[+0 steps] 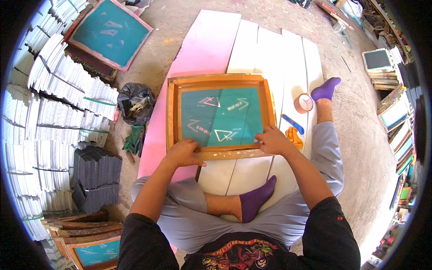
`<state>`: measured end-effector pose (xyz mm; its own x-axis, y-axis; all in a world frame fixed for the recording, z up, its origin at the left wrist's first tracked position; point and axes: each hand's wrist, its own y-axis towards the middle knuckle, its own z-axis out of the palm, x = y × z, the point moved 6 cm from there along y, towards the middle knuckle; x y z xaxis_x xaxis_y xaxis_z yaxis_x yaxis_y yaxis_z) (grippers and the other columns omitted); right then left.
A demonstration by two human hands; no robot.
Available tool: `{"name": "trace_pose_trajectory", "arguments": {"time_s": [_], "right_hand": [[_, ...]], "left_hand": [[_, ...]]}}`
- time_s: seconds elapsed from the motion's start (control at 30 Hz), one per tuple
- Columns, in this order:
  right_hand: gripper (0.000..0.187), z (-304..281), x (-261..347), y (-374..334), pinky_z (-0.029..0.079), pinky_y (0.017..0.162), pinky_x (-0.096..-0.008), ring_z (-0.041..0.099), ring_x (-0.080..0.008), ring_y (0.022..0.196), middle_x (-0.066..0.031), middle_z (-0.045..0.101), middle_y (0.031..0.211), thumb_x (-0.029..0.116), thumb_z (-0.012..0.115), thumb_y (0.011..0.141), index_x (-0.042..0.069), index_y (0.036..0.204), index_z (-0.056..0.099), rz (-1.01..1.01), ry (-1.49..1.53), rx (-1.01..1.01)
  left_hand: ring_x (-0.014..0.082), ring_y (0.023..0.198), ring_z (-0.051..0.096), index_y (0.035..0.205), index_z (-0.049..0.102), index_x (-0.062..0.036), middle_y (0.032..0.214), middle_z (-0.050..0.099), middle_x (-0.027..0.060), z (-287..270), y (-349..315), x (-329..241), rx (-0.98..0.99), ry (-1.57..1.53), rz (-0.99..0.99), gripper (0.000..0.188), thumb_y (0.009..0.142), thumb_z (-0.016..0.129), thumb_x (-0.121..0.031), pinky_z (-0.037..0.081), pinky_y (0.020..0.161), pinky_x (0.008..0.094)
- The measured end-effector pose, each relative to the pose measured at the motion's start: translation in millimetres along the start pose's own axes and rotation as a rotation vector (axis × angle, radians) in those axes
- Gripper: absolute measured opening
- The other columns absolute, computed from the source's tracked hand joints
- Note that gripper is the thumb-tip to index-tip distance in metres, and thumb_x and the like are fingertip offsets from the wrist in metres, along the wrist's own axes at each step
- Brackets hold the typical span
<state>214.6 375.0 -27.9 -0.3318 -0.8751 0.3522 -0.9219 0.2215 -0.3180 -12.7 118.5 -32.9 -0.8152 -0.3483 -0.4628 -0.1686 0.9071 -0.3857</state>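
A silk-screen printing frame (227,153) with a wooden rim and teal mesh lies before me on the boards. Pale line shapes and lettering show on its mesh. My left hand (182,153) is closed round the frame's near left corner, fingers over the rim and thumb along the near side. At the near right corner, my right hand (273,140) grips the rim, its fingertips reaching the mesh edge. Right of the frame lie a blue utility knife (292,124) and an orange bundle (294,137) of unclear kind. A roll of tape (303,103) sits beyond them.
I sit on pink and white boards (204,42), purple-socked feet around the frame. Tall stacks of white sheets (58,108) and a dark stack (96,177) line the left. A black plastic bag (136,103) and another teal screen (110,33) stand nearby. Smaller frames (382,67) line the right.
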Motion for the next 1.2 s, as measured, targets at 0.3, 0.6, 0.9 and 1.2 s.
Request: {"name": "trace_pose_trajectory", "arguments": {"time_s": [0.3, 0.6, 0.9, 1.2], "right_hand": [[0.048, -6, 6, -6, 0.038, 0.115, -0.0485, 0.060, -0.0378, 0.119, -0.0218, 0.071, 0.106, 0.037, 0.071, 0.071, 0.006, 0.107, 0.074, -0.108, -0.204, 0.169], [0.057, 5, 20, -8, 0.035, 0.116, -0.0540, 0.059, -0.0351, 0.120, -0.0158, 0.071, 0.106, 0.051, 0.078, 0.067, 0.009, 0.106, 0.075, -0.106, -0.164, 0.192], [0.057, 30, 71, 24, 0.054, 0.090, -0.0502, 0.066, -0.0366, 0.107, -0.0152, 0.069, 0.106, 0.050, 0.080, 0.069, 0.008, 0.107, 0.073, -0.102, 0.044, 0.156], [0.058, 51, 153, 77, 0.053, 0.090, -0.0477, 0.066, -0.0356, 0.106, -0.0154, 0.069, 0.108, 0.049, 0.082, 0.071, 0.007, 0.109, 0.071, -0.079, 0.097, 0.188]], "left_hand": [[0.0413, 0.111, 0.065, 0.113, 0.069, -0.0057, 0.114, 0.068, 0.0196, 3, -5, 9, 0.036, 0.109, 0.022, 0.076, 0.062, 0.090, -0.059, 0.053, 0.095, 0.0514], [0.0368, 0.109, 0.065, 0.110, 0.068, -0.0095, 0.114, 0.068, 0.0140, 7, -3, -2, -0.009, 0.142, 0.012, 0.058, 0.065, 0.091, -0.039, 0.052, 0.097, 0.0486], [0.0365, 0.098, 0.065, 0.121, 0.069, -0.0048, 0.109, 0.066, 0.0190, -54, -53, 88, -0.764, -0.183, -0.288, 0.046, 0.086, 0.079, -0.032, 0.054, 0.086, 0.0433], [0.0365, 0.090, 0.074, 0.122, 0.068, 0.0018, 0.096, 0.075, 0.0238, -33, -45, 112, -0.507, -0.574, -0.575, 0.047, 0.099, 0.066, -0.039, 0.056, 0.082, 0.0438]]}}
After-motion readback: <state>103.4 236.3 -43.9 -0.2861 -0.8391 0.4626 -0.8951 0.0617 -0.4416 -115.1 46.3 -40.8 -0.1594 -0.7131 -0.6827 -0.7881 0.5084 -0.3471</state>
